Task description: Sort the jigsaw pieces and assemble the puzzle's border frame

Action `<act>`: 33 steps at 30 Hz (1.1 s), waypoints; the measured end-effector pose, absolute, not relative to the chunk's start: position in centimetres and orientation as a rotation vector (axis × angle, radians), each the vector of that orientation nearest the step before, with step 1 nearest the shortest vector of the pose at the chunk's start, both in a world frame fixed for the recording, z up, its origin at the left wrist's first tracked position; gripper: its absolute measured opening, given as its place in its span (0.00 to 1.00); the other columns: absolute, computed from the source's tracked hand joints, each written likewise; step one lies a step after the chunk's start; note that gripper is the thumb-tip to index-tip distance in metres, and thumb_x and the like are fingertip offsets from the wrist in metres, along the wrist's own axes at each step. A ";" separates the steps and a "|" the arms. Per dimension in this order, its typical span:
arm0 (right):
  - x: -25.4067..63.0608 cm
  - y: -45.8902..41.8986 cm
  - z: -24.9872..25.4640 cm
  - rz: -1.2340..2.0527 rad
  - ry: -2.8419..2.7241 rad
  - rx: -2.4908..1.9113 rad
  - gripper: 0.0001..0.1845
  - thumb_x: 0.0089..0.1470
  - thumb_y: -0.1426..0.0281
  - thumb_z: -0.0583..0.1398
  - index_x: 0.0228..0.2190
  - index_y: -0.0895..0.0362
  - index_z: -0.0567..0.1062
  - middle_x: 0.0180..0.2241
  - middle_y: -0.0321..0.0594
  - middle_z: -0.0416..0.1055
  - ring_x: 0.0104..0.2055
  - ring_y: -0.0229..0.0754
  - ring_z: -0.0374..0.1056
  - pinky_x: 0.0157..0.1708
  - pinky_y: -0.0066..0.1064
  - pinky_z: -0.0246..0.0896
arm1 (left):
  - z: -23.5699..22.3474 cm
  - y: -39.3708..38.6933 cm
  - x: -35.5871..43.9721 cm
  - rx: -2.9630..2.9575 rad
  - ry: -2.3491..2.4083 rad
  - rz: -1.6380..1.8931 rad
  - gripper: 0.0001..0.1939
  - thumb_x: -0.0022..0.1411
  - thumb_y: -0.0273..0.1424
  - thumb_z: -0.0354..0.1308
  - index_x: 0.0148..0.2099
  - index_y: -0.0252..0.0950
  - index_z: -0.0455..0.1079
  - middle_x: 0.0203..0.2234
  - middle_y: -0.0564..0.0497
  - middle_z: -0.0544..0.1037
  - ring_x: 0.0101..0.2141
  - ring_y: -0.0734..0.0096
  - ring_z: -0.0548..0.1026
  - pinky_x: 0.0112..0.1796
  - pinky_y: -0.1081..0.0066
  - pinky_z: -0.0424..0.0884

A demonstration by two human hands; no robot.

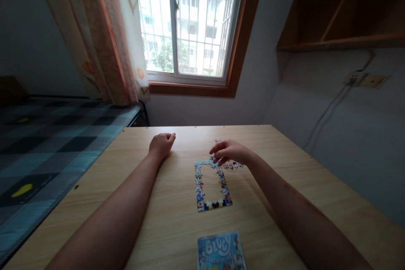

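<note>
A small jigsaw border [199, 185], a hollow rectangle of joined coloured pieces, lies on the wooden table [158, 219]. My right hand [228, 152] hovers at its far right corner, fingers pinched together on a small puzzle piece. Loose pieces [236, 165] lie just beside and beyond that hand. My left hand [161, 144] rests on the table left of the border, curled into a loose fist with nothing visible in it. A blue puzzle box or card [221, 251] reading "Bluey" lies near the table's front edge.
A bed with a checked cover [47, 143] stands left of the table. A window [190, 21] with a curtain [104, 33] is ahead. Wooden shelves [341, 8] hang on the right wall above a socket and cable [357, 78].
</note>
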State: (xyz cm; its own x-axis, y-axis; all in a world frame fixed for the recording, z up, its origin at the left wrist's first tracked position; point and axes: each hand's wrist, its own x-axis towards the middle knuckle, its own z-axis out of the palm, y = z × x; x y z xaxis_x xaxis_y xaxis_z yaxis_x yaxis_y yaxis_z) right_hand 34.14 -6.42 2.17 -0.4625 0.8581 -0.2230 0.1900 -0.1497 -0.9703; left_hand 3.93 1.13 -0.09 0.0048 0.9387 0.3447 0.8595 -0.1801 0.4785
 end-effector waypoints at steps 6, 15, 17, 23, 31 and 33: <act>33.9 -6.3 1.9 1.524 -1.710 -1.291 0.11 0.45 0.75 0.66 0.35 0.59 0.79 0.29 0.39 0.76 0.29 0.36 0.71 0.21 0.23 0.67 | -0.3 1.3 3.9 2.131 1.917 0.918 0.24 0.62 0.47 0.44 0.19 0.40 0.64 0.18 0.47 0.72 0.25 0.63 0.69 0.29 0.66 0.55; 33.0 -5.8 0.6 1.250 -1.758 -1.419 0.08 0.41 0.75 0.69 0.30 0.59 0.82 0.28 0.37 0.78 0.31 0.36 0.71 0.34 0.26 0.64 | -0.2 1.2 3.9 2.108 1.915 0.907 0.24 0.62 0.47 0.45 0.20 0.40 0.65 0.19 0.47 0.73 0.25 0.63 0.70 0.29 0.66 0.55; 32.8 -5.8 0.2 1.241 -1.767 -1.441 0.08 0.41 0.75 0.69 0.29 0.59 0.82 0.28 0.38 0.79 0.32 0.37 0.72 0.35 0.27 0.65 | -0.2 1.2 3.9 2.106 1.917 0.900 0.24 0.62 0.47 0.45 0.20 0.40 0.66 0.19 0.47 0.74 0.26 0.63 0.70 0.29 0.66 0.55; 32.5 -5.7 -0.6 1.134 -1.843 -1.488 0.08 0.43 0.74 0.69 0.31 0.59 0.82 0.30 0.40 0.80 0.31 0.37 0.72 0.32 0.26 0.65 | -0.3 1.2 3.9 2.119 1.919 0.887 0.25 0.63 0.47 0.45 0.21 0.40 0.68 0.20 0.47 0.75 0.27 0.62 0.71 0.29 0.66 0.56; 32.4 -5.6 -1.5 1.016 -1.966 -1.490 0.09 0.45 0.73 0.67 0.33 0.60 0.83 0.29 0.41 0.80 0.30 0.37 0.72 0.30 0.25 0.63 | -0.2 1.3 3.9 2.135 1.922 0.869 0.25 0.63 0.47 0.44 0.21 0.40 0.67 0.21 0.46 0.76 0.27 0.62 0.71 0.29 0.66 0.55; 32.3 -5.7 -1.3 0.963 -2.011 -1.496 0.10 0.45 0.74 0.66 0.33 0.59 0.84 0.29 0.40 0.79 0.30 0.38 0.72 0.30 0.26 0.62 | -0.3 1.4 3.9 2.134 1.921 0.878 0.25 0.63 0.47 0.44 0.20 0.40 0.66 0.21 0.46 0.76 0.26 0.63 0.70 0.29 0.66 0.55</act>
